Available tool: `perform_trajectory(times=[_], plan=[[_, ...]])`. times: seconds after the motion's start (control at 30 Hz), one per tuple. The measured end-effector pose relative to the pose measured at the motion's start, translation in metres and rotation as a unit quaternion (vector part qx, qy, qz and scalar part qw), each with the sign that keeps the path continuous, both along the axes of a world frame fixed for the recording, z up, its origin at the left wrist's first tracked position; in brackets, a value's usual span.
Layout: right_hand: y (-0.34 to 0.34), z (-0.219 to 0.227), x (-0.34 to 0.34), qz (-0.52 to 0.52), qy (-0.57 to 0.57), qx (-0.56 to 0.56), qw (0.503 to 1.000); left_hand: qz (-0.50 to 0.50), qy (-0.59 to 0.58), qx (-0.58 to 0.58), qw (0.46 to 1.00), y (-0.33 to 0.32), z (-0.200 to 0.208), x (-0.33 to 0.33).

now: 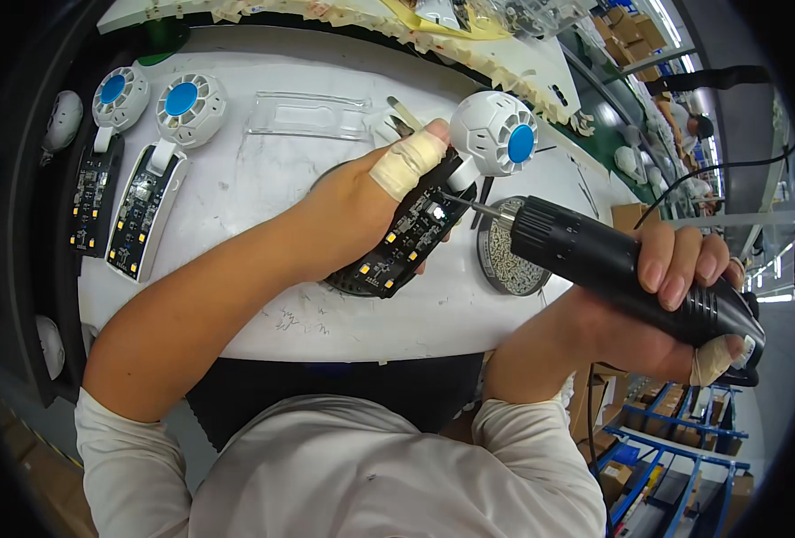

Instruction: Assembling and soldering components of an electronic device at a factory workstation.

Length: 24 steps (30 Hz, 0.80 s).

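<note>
Over the white table (263,305), left hand (362,202) gripping a black circuit board (411,235) with white fan head (494,133), right hand (657,300) closed around a black electric screwdriver (613,260), tip on the board.

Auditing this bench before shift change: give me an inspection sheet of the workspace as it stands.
Surface: white worktable, scuffed.
Job's things: fan unit with black circuit board; electric screwdriver, bit on the board.
Clutter: two more fan units at left, clear tray, round screw dish.
Hands: left hand steadies the board; right hand grips the screwdriver.
Cables: black cord at right.
Surroundings: blue racks, cartons.
</note>
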State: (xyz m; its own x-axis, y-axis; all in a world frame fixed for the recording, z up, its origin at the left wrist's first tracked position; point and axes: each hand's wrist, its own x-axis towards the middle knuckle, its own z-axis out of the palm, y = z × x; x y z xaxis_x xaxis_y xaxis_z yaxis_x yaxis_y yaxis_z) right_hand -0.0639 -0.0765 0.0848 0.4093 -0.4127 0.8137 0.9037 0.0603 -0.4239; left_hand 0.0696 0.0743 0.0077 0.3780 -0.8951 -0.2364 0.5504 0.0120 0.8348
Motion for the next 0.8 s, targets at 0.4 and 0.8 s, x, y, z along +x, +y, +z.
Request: perform_trajectory(times=[0.4,0.8], plan=[[0.0081,0.0009,0.0057,-0.037,0.033,-0.003,0.999,0.008,0.014,-0.022,1.0,-0.0007,-0.001,-0.0007],[0.0093,-0.0012,0.0064,-0.059,0.049,0.003,0.997,-0.013,0.028,-0.009,0.999,0.0016,0.0011,-0.0002]])
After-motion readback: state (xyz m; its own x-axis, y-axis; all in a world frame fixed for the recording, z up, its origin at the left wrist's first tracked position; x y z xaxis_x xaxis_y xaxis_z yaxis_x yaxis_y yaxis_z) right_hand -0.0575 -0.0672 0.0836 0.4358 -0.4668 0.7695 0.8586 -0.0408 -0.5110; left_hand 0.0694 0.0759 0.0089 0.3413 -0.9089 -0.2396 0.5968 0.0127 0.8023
